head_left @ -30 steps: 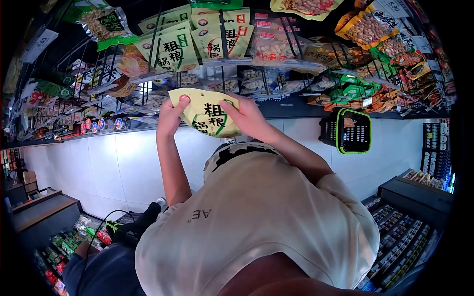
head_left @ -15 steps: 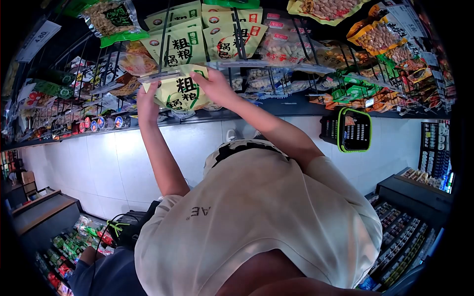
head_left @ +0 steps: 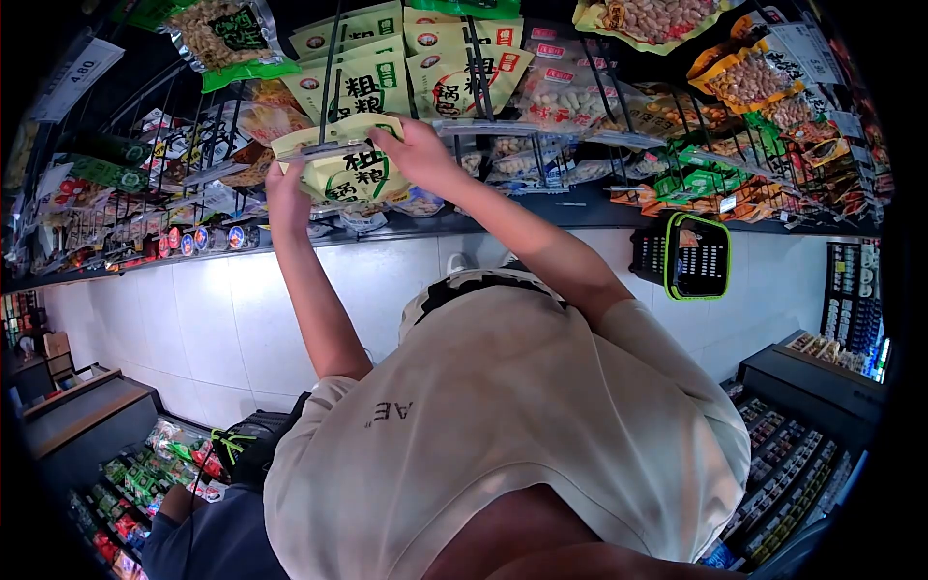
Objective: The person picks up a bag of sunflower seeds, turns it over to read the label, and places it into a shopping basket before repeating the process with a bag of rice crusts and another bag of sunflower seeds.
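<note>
Both hands are at a pale yellow-green snack bag [head_left: 372,181] with large black Chinese characters and a green outline, in front of the shelf. My left hand [head_left: 288,193] grips its left edge. My right hand [head_left: 420,159] pinches the upper right edge between thumb and fingers. A clear plastic label strip crosses in front of the bag's upper part. Just behind, matching bags [head_left: 362,85] hang in rows on dark metal hooks. Whether the held bag is on a hook cannot be made out.
Packs of nuts [head_left: 744,77] hang at the upper right, and clear peanut bags [head_left: 561,92] beside the yellow ones. A black basket with a green rim [head_left: 727,256] stands on the floor to the right. Another person's dark clothing [head_left: 217,532] shows at lower left.
The bag has tipped a little and its lower edge has risen slightly. My right hand has shifted up with it. Both hands keep their hold. The camera view has moved slightly.
</note>
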A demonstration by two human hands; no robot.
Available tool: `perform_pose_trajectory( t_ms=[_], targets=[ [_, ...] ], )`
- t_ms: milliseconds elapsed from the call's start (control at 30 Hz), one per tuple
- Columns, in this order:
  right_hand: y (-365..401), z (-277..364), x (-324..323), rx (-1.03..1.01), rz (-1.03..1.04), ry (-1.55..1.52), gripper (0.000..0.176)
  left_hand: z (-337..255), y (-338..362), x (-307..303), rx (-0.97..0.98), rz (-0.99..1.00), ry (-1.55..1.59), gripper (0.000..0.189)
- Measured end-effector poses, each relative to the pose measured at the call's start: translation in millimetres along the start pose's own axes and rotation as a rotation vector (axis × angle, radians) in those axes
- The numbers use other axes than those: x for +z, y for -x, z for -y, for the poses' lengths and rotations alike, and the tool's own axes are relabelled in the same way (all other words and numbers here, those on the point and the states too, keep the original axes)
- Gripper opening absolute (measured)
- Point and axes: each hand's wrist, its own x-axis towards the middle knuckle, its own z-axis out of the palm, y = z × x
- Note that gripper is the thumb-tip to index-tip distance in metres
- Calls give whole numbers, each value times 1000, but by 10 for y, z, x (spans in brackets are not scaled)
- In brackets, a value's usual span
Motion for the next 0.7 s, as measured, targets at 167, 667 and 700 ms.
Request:
perform_pose_trajectory(
  t_ms=[167,667,700],
  targets=[
    [-43,59,20,-58,4,90,31,-36,14,29,9,-34,19,27],
    [-247,-225,27,-161,-190,257,36,8,-164,141,70,-74,-156,35],
    [-268,-222,26,-177,-229,307,37,-10,-223,131,51,-78,-254,36]
  ],
)
